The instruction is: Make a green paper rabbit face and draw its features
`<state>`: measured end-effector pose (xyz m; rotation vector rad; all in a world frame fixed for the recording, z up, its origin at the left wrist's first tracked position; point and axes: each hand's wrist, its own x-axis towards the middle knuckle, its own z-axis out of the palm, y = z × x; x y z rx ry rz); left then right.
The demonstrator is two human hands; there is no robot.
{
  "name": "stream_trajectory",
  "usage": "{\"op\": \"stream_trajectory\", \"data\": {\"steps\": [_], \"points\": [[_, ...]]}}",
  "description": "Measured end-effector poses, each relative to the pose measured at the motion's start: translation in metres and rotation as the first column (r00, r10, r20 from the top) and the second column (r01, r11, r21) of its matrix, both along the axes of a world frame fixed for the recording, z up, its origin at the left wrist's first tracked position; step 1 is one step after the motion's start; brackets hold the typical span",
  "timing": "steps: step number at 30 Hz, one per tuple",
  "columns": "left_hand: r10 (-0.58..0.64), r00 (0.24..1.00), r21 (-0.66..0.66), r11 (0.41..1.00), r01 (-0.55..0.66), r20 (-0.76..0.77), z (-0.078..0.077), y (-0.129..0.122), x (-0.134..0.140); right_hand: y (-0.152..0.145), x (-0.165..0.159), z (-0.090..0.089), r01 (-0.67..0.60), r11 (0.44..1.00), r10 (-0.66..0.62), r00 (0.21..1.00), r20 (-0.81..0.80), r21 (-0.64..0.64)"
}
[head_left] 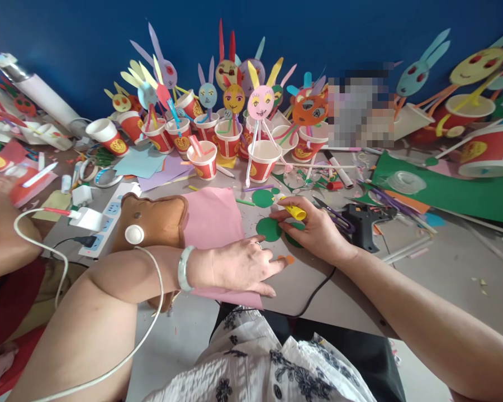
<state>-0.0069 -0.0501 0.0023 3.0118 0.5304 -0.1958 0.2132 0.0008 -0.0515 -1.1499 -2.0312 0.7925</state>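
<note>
- Beyond the pink paper sheet (pixel 218 209), a deep blue wall (pixel 88 33) fills the whole backdrop.
- Under the sheet and out to both sides runs the grey table (pixel 456 273), busy with paper scraps.
- Behind the sheet, what a crowd: red-and-white paper cups (pixel 265 162) in clustered rows, many with a long-eared paper face (pixel 261 103) up on thin stems.
- Far right of the sheet lies the big green sheet (pixel 456 192), a clear coil on top.
- Left of the sheet and overlapping it, the brown padded pouch (pixel 163 215); past that, the white power strip (pixel 113 209), plugs in.
- Across the sheet's right edge comes the left hand (pixel 245 265), palm down, fingers spread and relaxed, a pale bangle (pixel 185 269) at the wrist.
- Right of the sheet, the right hand (pixel 318 231) has its fingers curled round a yellow marker, firmly gripped, just above the green discs.
- Further right of the sheet: the black glue gun (pixel 362 223), purple-handled scissors (pixel 344 222) beside it.
- Just right of the sheet, green paper discs (pixel 269 229) lie flat, partly under the right hand.
- Same side, that yellow marker (pixel 297 211), tilted between the fingers.
- Smallest, right of the sheet: orange paper pieces (pixel 290 259) by a left fingertip; touching, I can't tell.
</note>
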Motion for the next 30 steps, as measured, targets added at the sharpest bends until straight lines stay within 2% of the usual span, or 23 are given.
{"op": "stream_trajectory", "data": {"steps": [4,10,22,26,28,30], "points": [[0.004,1.0,0.0,1.0,-0.004,-0.018,0.0,0.0,0.001,-0.001,-0.001,0.002,0.008,1.0,-0.008,1.0,-0.013,-0.005],[-0.008,0.998,0.032,0.999,0.006,0.057,-0.004,-0.001,-0.001,-0.002,-0.003,0.006,0.033,0.998,-0.035,0.998,-0.044,-0.046],[-0.009,1.0,0.024,1.0,0.008,0.028,-0.006,0.0,-0.001,-0.003,-0.004,0.009,0.024,0.986,-0.043,0.993,-0.112,-0.163],[0.005,0.998,0.016,1.0,-0.006,0.061,-0.004,-0.001,-0.002,-0.005,-0.005,0.011,0.017,0.997,-0.024,0.995,-0.097,-0.072],[0.008,0.998,0.009,1.0,-0.009,0.057,-0.004,-0.001,-0.002,-0.008,-0.006,0.011,0.078,0.995,-0.071,0.991,-0.109,0.057],[0.005,0.998,0.005,1.0,-0.005,0.065,-0.006,-0.001,-0.002,-0.011,-0.004,0.011,0.179,0.952,-0.15,0.98,-0.135,0.246]]}}
